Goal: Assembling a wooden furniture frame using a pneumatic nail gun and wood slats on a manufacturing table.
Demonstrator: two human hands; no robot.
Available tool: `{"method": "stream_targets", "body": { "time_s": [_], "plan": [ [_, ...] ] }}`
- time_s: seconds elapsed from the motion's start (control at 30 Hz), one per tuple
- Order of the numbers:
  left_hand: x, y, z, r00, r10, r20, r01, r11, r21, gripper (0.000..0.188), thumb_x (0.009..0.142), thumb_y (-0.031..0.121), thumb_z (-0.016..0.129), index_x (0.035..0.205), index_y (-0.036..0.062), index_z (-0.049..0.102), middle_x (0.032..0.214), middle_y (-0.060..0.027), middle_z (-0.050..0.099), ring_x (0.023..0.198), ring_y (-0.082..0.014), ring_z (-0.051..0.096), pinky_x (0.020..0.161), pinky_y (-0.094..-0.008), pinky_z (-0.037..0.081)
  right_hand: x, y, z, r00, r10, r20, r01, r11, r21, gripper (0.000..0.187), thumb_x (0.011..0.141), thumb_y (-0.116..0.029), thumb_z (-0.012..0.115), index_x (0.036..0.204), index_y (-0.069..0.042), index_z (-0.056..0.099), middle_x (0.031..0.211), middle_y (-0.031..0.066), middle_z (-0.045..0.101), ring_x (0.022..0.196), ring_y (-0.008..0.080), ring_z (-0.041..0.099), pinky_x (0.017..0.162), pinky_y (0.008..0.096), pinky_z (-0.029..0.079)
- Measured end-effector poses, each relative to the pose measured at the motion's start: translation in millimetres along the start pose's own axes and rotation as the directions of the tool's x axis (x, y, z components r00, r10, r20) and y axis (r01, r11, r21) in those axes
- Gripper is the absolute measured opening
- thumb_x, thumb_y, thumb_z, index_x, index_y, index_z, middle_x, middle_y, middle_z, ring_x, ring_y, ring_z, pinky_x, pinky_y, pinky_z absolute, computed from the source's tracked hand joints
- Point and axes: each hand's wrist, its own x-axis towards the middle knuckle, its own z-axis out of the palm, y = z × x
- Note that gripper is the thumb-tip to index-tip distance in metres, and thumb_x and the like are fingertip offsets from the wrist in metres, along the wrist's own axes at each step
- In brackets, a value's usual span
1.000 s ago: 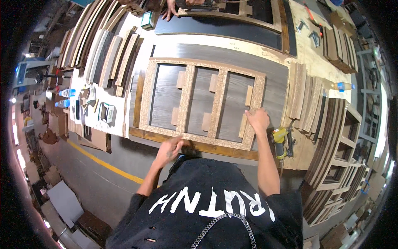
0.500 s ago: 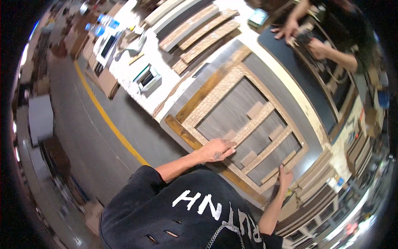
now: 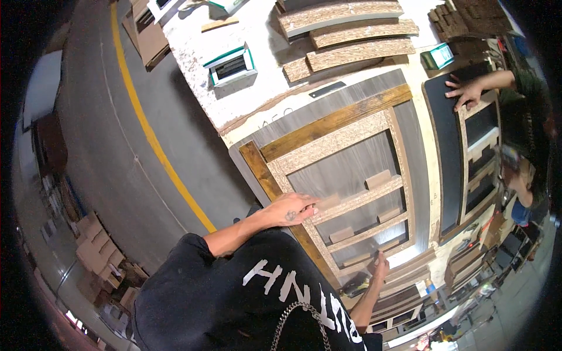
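Note:
A chipboard frame (image 3: pixel 336 140) with crossbars and small blocks lies on a grey panel (image 3: pixel 328 169) on the workbench. My left hand (image 3: pixel 291 209) rests flat, fingers spread, on the frame's near rail, close to a small wooden block (image 3: pixel 328 202). My right hand (image 3: pixel 379 268) lies open on the frame's far corner, fingers pointing up. Neither hand holds anything. A darker wooden strip (image 3: pixel 257 164) runs along the frame's edge beside my left hand.
Another person's hand (image 3: pixel 465 90) presses on a dark panel (image 3: pixel 442 152) with a second frame at the right. Chipboard strips (image 3: pixel 345 35) and a green-edged box (image 3: pixel 231 65) lie on the white bench. A yellow floor line (image 3: pixel 152 134) runs along the aisle at left.
The view has swung and tilted, so the frame now appears rotated toward the right. Both hands stay on the frame, the left shifted further along its near rail.

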Motion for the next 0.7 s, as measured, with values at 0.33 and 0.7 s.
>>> {"method": "stream_targets", "body": {
  "time_s": [0.33,0.7],
  "plan": [
    [32.1,24.8,6.9,0.989,0.071,0.129,-0.075,0.997,0.023,0.05,0.102,0.032,0.045,0.13,-0.0071,0.056,0.113,-0.0269,0.067,0.1,-0.0392,0.067,0.093,-0.0459,0.053,16.6,20.8,-2.0,0.998,-0.068,-0.002,0.068,0.991,0.12,0.059,0.082,-0.049,0.077,0.109,-0.004,0.05,0.083,0.0096,0.054,0.057,0.0156,0.055,0.043,0.0255,0.044],
    [42.9,36.2,19.8,0.984,0.175,0.04,-0.177,0.982,0.063,0.048,0.099,0.03,0.049,0.126,-0.008,0.059,0.118,-0.0265,0.066,0.101,-0.0391,0.068,0.093,-0.0439,0.055,-4.7,12.6,-3.8,0.997,-0.062,0.046,0.052,0.977,0.206,0.074,0.086,-0.047,0.074,0.134,0.003,0.048,0.094,0.0124,0.062,0.066,0.0172,0.058,0.052,0.0282,0.049]
  ]
}}
